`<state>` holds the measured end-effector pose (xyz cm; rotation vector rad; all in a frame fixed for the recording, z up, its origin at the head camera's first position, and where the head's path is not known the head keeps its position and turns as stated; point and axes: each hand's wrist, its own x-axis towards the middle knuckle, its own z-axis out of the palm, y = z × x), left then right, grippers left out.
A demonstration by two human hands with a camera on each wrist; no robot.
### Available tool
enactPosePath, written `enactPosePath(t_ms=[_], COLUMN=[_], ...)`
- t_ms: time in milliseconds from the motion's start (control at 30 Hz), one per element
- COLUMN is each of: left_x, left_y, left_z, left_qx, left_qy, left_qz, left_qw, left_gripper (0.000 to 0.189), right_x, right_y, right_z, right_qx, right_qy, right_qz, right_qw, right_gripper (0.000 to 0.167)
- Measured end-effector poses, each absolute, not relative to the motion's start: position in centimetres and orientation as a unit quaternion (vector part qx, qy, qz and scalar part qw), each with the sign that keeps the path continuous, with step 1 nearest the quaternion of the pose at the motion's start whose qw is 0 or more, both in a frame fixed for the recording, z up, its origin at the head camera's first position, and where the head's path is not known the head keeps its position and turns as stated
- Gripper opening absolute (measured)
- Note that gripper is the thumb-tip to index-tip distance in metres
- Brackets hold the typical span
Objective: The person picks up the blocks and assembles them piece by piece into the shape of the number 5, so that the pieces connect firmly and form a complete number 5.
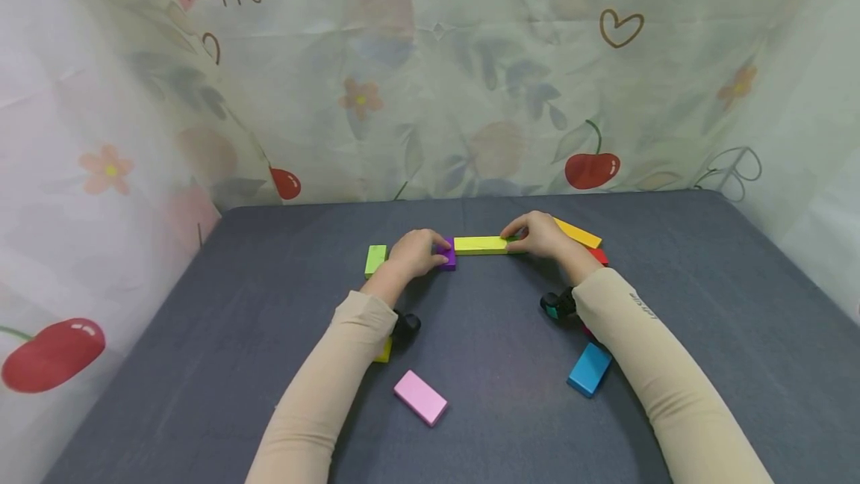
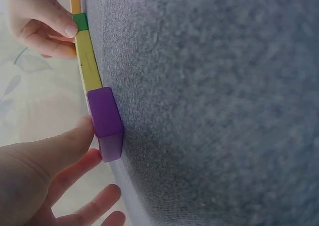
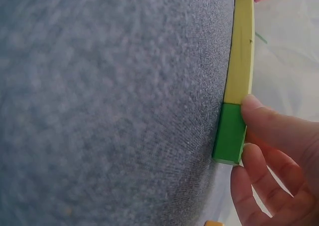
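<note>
A row of blocks lies across the far part of the dark cloth. My left hand (image 1: 412, 253) pinches the purple block (image 2: 107, 113) at the row's left end with thumb and forefinger, the other fingers loosely spread. Against that block sits a long yellow block (image 1: 479, 246), end to end with it. On the row's right side, my right hand (image 1: 541, 236) grips the small green block (image 3: 230, 131), thumb by the seam with the yellow one and fingertips at its outer side. In the head view that hand largely covers the green block.
Beyond the right hand lie an orange block (image 1: 579, 233) and a red block (image 1: 599, 255). A lime block (image 1: 375, 261) sits left of the left hand. Nearer are pink (image 1: 420, 398) and blue (image 1: 589, 370) blocks, plus a yellow block (image 1: 385, 351) partly under the left sleeve. Patterned curtains surround the table.
</note>
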<state>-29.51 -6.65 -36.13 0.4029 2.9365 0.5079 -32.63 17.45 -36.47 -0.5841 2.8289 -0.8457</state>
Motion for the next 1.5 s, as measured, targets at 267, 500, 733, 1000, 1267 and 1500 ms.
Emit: enactPosePath(t_ms=[267,500,733,1000,1267,1500], left_x=[-29.2,-29.3,-29.6,-29.5,-29.4,-29.4], left_y=[-6.9,-8.5,-12.4,-16.4,-18.2,-18.8], left_z=[-35.7,-34.0,-33.7,-34.6,-35.5,-35.8], left_qx=[0.171,0.175,0.164,0.172,0.162,0.161], left_qy=[0.970,0.966,0.960,0.956,0.958,0.955], left_qz=[0.167,0.187,0.212,0.213,0.206,0.210], left_qw=[0.042,0.042,0.073,0.104,0.117,0.136], left_gripper=[0.032,0.034,0.042,0.057,0.066,0.060], right_x=[-32.5,-32.5,-32.4,-32.2,-32.2,-32.2], right_y=[17.4,17.5,17.5,17.5,17.5,17.5], right_z=[-36.6,-36.5,-36.3,-36.4,-36.5,-36.5], right_qx=[-0.185,-0.189,-0.187,-0.180,-0.180,-0.177], right_qy=[0.939,0.938,0.939,0.941,0.941,0.941], right_qz=[-0.283,-0.282,-0.282,-0.278,-0.278,-0.280], right_qw=[0.069,0.066,0.067,0.065,0.068,0.066], right_gripper=[0.030,0.030,0.030,0.029,0.029,0.029])
